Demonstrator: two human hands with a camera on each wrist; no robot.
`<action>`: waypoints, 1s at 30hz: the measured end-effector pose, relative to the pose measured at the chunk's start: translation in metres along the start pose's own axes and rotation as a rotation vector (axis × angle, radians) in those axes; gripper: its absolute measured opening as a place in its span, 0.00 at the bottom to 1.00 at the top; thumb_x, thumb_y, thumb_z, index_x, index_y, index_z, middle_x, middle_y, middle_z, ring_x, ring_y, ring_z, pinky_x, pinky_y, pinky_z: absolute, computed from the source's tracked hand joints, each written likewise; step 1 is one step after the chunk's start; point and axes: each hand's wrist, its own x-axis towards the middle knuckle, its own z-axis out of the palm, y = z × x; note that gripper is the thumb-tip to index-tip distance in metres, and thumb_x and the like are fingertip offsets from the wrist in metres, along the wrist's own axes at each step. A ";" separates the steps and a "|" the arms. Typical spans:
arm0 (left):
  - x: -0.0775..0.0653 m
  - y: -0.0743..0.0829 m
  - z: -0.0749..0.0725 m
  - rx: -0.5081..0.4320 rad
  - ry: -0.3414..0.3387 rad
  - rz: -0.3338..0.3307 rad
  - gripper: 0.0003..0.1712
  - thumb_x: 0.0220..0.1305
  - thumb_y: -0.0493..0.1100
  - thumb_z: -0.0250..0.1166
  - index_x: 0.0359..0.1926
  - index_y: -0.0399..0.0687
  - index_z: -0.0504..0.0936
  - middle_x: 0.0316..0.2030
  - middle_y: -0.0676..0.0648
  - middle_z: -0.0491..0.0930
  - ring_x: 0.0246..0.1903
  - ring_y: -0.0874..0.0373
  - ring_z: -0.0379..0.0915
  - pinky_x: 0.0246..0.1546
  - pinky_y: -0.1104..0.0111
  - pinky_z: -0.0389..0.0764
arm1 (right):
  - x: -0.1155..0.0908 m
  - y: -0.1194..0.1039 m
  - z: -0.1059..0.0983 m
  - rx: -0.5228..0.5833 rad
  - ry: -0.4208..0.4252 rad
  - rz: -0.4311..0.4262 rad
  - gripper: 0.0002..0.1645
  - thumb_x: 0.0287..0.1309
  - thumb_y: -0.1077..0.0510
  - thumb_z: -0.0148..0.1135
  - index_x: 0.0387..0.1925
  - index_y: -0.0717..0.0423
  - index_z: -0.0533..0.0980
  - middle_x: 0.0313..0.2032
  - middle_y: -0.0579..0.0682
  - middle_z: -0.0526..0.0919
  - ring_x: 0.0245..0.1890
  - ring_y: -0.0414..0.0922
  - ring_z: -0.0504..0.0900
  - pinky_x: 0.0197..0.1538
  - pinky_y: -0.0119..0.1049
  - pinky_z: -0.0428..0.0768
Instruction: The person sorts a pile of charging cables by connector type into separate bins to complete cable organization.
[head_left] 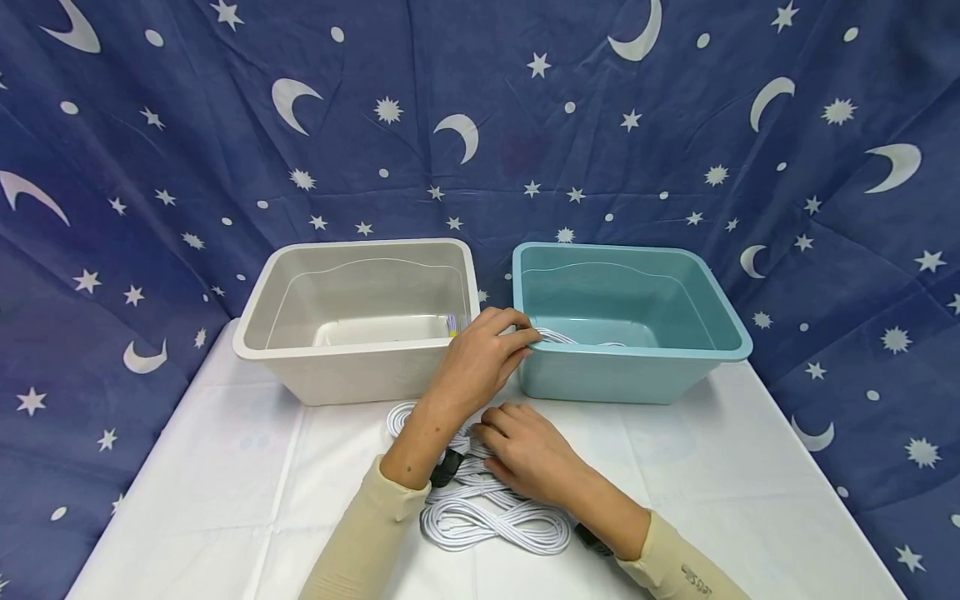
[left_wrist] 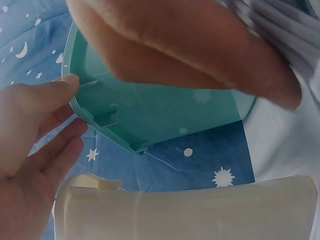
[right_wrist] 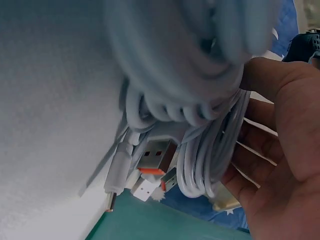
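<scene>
My left hand (head_left: 480, 358) reaches to the front left corner of the teal bin (head_left: 637, 352). In the left wrist view its thumb (left_wrist: 62, 90) lies at the rim, with the fingers spread apart below and no cable between them. White cable (head_left: 557, 336) shows inside that bin, partly hidden by the front wall. Over a pile of coiled white USB cables (head_left: 495, 525), my right hand (head_left: 532, 454) has its fingers curled. The right wrist view has its thumb and fingers around a cable coil (right_wrist: 210, 155), with metal USB plugs (right_wrist: 157, 155) hanging beside it.
A beige bin (head_left: 352, 367) stands left of the teal one, with small purple and yellow items (head_left: 453, 325) inside. Another cable coil (head_left: 401, 417) lies under the left forearm. Behind the bins hangs a blue curtain (head_left: 480, 83) with moons and stars. White cloth (head_left: 225, 467) covers the table.
</scene>
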 end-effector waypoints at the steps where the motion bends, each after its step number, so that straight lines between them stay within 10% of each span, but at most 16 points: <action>1: 0.000 0.000 0.000 0.000 0.001 0.000 0.11 0.73 0.42 0.70 0.53 0.53 0.92 0.54 0.54 0.83 0.56 0.56 0.77 0.59 0.66 0.79 | 0.000 0.000 0.000 0.006 0.004 -0.001 0.22 0.55 0.55 0.78 0.51 0.53 0.84 0.48 0.48 0.83 0.47 0.47 0.81 0.51 0.42 0.81; 30: 0.000 -0.001 0.002 0.006 0.010 0.006 0.10 0.74 0.41 0.70 0.52 0.52 0.92 0.54 0.53 0.83 0.55 0.56 0.77 0.57 0.67 0.79 | -0.001 0.018 -0.051 0.024 0.051 0.035 0.20 0.46 0.70 0.75 0.43 0.55 0.81 0.42 0.46 0.80 0.42 0.45 0.78 0.44 0.37 0.81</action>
